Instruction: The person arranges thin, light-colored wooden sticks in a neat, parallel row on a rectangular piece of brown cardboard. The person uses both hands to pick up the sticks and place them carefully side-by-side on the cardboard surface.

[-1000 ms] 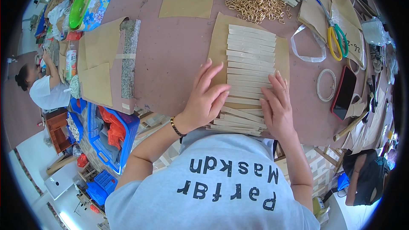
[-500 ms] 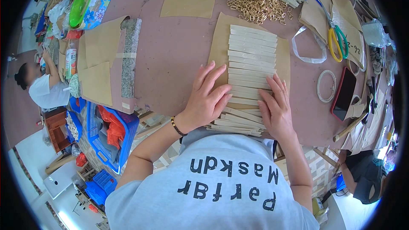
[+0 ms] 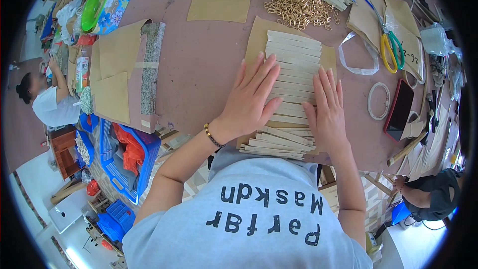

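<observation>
- A dusty-pink table [image 3: 199,79] spreads in front of you.
- Your pale shirt [image 3: 259,204] carries two lines of dark lettering, upside down in this view.
- A brown sheet [image 3: 257,40] lies on the table directly ahead of you, under the strips.
- A row of cream strips [image 3: 294,62] lies on that sheet, between your hands. Each strip's long axis runs left to right; the row itself leads away from you.
- Your left hand [image 3: 254,94] lies palm down over the strips' left ends, fingers slightly apart and gripping nothing. It overlaps the row more.
- Your right hand [image 3: 327,112] lies palm down along the right ends, fingers nearly together, thumb turned inward — no grip here either. How hard either hand presses, you cannot tell.
- Looser strips [image 3: 276,144] fan out between the row and your body.
- Right of the scissors [image 3: 390,52], a brown piece [image 3: 408,32] bears dark handwritten marks.
- Far left, a bottle [image 3: 82,69] wears a coloured label — too small to read.
</observation>
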`<state>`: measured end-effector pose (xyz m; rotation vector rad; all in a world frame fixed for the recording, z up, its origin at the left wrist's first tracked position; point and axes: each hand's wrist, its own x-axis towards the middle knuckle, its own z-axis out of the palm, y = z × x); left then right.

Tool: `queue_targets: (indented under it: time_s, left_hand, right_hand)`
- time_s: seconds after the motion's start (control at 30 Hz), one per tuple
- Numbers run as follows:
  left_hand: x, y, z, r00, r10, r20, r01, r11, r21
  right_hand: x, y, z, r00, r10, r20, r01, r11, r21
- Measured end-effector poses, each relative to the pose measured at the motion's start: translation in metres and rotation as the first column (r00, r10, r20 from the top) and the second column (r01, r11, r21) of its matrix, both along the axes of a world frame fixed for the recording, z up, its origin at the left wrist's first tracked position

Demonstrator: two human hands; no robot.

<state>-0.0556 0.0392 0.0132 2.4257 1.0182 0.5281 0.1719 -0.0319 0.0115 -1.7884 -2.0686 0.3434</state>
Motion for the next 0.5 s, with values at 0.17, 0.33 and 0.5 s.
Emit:
queue_targets:
  time_s: [0.17,0.33,0.5]
  left_hand:
    - [0.017,0.020,-0.014,0.994,0.004,-0.109,0.009,0.993,0.120]
    - [0.019,0.021,-0.022,0.974,-0.001,-0.228,0.032,0.990,0.134]
    - [0.020,0.021,-0.021,0.967,0.001,-0.255,0.030,0.992,0.119]
  right_hand:
    - [-0.003,0.017,-0.004,0.991,0.007,0.133,-0.005,1.000,-0.018]
    - [-0.004,0.018,-0.013,0.976,0.010,0.219,0.001,0.999,-0.050]
    - [-0.006,0.019,-0.010,0.978,0.008,0.210,0.005,0.998,-0.060]
